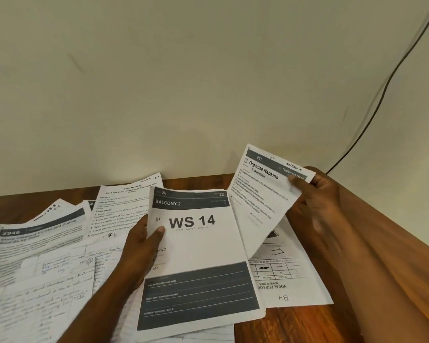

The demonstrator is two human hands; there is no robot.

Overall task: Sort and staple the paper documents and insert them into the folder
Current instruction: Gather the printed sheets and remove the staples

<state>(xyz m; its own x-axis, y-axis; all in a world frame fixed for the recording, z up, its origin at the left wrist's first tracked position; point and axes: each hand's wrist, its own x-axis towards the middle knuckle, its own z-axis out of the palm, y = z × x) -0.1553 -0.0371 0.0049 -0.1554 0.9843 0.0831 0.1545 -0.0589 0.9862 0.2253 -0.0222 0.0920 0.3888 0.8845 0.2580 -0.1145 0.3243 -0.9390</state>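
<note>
Currently your left hand [140, 246] grips the left edge of the white printed sheet headed "BALCONY 2 / WS 14" [198, 256], thumb curled over its front face and fingers behind; more white sheets show at the edges beneath that page, so it tops a small stack. Your right hand [317, 194] pinches the top right corner of the white sheet titled "Organize Napkins" [263, 201], holding it raised and tilted, its lower end curling down just beside the stack. Under both lies a white sheet with a table and the handwritten mark "B4" [295, 283], flat on the brown wooden table [307, 323]. To your left, scattered white pages overlap one another: a printed task-instruction sheet [124, 206], a sheet numbered "2946" [37, 233], and handwritten lined pages [42, 288]. A thin black cable [382, 90] runs down the cream wall [183, 82] at the right.
</note>
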